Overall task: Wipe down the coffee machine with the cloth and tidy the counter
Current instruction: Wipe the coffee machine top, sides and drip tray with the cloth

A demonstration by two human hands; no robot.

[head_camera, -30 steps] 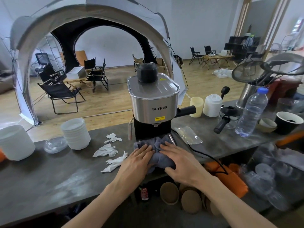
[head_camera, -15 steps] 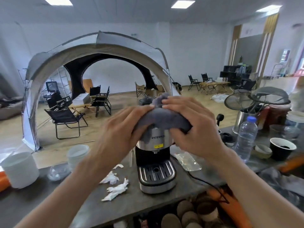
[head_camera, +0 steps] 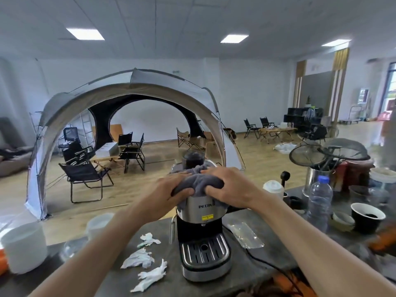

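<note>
The cloth [head_camera: 198, 182], grey and bunched, lies on top of the coffee machine [head_camera: 202, 232], which stands on the desk [head_camera: 111, 281]. Both hands press on it. The left hand [head_camera: 169, 190] has its grip closed on the cloth's left end, thumb tucked under the fold and fingers spread over the top. The right hand [head_camera: 230, 189] has its grip closed on the right end, fingers curled into the fabric. The two hands nearly meet over the middle of the cloth. Just beyond the fingertips rises the machine's dark round cap [head_camera: 192, 159]. Below the hands show the steel front with its PETRUS lettering and yellow label, then the black recess and the slotted drip tray [head_camera: 204, 252]. A steam wand [head_camera: 172, 229] hangs down the machine's left side.

Below and left of the left hand, three crumpled white tissues [head_camera: 139, 259] lie on the desk, apart from one another. Farther left stand a white tub [head_camera: 23, 246], a stack of white cups [head_camera: 98, 225] and a clear glass bowl [head_camera: 72, 249], all blurred. Below and right of the right hand lies a flat clear wrapper [head_camera: 246, 234], with a black cord [head_camera: 270, 264] running from the machine across the desk. Well to the right stand a water bottle [head_camera: 319, 200] with a blue cap, a black cup [head_camera: 367, 217], a white lidded jar [head_camera: 273, 187] and a steel pot holding wire strainers [head_camera: 325, 153].
</note>
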